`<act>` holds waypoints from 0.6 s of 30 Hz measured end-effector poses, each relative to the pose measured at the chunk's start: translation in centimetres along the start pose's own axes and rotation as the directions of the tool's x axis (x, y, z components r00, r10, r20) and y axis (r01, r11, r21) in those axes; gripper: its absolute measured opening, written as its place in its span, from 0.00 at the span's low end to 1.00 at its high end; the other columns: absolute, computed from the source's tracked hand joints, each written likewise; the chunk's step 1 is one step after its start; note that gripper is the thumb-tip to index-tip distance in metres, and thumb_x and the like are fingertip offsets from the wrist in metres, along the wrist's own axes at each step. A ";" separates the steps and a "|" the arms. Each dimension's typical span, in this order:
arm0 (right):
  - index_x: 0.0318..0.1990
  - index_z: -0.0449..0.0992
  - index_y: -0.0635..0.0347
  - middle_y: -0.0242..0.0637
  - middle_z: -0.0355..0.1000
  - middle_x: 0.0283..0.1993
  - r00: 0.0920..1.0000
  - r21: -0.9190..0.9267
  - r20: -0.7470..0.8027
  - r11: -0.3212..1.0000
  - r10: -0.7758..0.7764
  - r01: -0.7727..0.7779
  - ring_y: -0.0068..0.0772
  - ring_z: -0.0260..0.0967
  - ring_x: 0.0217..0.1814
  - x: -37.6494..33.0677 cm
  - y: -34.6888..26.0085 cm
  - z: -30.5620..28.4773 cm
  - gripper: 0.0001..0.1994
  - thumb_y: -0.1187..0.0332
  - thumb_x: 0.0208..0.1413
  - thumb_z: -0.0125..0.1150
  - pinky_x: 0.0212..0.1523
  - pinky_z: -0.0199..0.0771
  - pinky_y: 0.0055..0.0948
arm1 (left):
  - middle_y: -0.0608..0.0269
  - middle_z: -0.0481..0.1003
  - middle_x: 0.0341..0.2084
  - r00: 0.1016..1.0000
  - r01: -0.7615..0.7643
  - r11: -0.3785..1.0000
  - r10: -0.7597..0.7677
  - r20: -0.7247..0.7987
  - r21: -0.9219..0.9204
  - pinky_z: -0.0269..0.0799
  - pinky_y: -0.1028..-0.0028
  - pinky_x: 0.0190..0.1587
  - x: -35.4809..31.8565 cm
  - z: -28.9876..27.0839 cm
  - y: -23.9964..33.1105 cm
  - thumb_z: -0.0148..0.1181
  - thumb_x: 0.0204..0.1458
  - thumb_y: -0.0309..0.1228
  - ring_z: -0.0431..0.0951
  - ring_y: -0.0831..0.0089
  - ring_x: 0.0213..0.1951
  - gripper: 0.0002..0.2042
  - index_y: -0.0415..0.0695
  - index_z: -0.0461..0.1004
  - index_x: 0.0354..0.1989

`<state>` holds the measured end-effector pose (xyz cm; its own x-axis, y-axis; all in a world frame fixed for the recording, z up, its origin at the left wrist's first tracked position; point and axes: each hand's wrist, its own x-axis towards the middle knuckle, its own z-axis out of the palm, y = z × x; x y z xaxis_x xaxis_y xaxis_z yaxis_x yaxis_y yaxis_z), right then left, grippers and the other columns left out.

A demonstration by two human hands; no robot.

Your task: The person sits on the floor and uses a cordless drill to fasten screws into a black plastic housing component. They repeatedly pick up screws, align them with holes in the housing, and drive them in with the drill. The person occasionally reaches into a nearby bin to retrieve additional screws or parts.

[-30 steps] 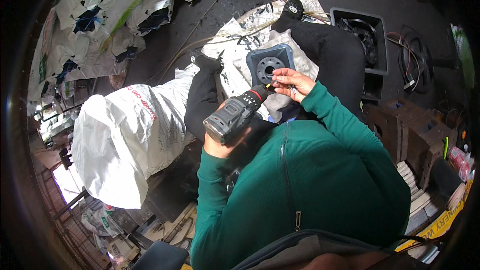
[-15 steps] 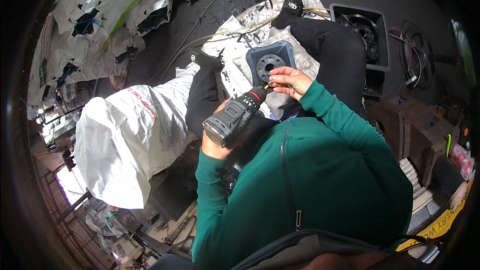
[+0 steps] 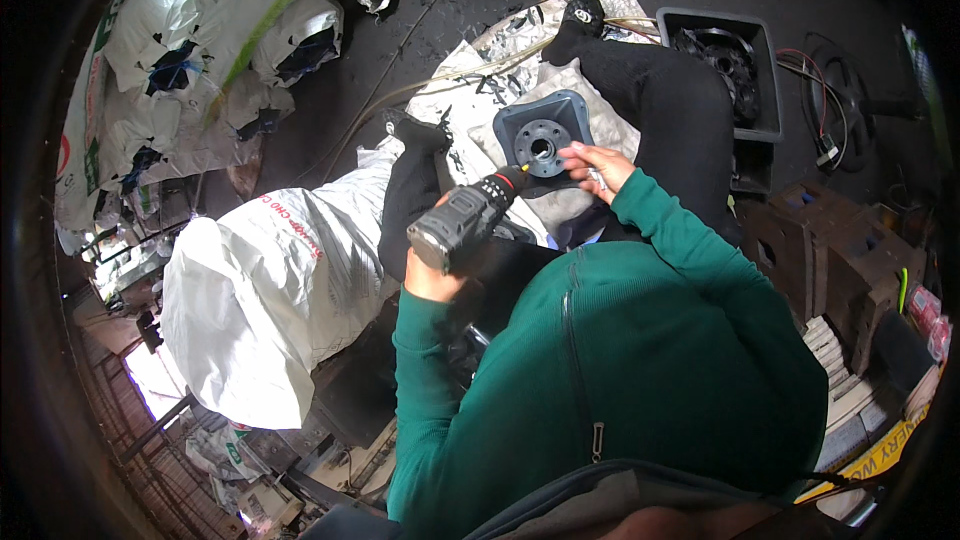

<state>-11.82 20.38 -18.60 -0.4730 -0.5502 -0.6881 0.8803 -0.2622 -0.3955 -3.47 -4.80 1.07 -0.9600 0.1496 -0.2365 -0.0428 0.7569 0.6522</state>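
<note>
My left hand (image 3: 428, 280) is closed around the handle of a dark grey cordless drill (image 3: 462, 222) with a red ring at its chuck. The drill's yellow-tipped bit (image 3: 524, 169) points at a blue-grey squarish plastic part (image 3: 574, 112) lying between my legs. In that part's middle is a round dark hub (image 3: 526, 136) with a ring of holes and a central opening. My right hand (image 3: 608, 166) is just right of the hub, fingers pinched together. A small pale or shiny piece shows by its fingers, too small to name.
A pale cushion (image 3: 617, 123) lies under the part. Left of me stands a large white sack (image 3: 250, 300), with more filled sacks (image 3: 215, 30) beyond. At the far right a grey crate (image 3: 768, 70) holds black round parts. Brown metal blocks (image 3: 820, 230) stand on the right; hoses cross the floor.
My right hand has moved away from the drill bit, to the right. The drill has shifted slightly left, and its bit now shows apart from my right fingers.
</note>
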 end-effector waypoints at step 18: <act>0.34 0.77 0.63 0.27 0.72 0.28 0.936 -0.484 0.003 0.818 -0.352 0.310 0.17 0.64 0.30 7.1 1.6 -1.5 0.17 0.56 0.49 0.70 0.34 0.66 0.21 | 0.53 0.79 0.40 0.940 0.335 0.941 -0.337 -0.057 -0.047 0.73 0.68 0.46 4.9 1.2 -3.1 0.74 0.38 0.37 0.80 0.62 0.44 0.26 0.39 0.74 0.47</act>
<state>-13.87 17.22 -25.06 -0.7526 -0.4253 -0.5027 0.5558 -0.0009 -0.8313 -7.66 -5.65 -2.98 -0.9034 -0.1509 -0.4014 -0.3749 0.7324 0.5683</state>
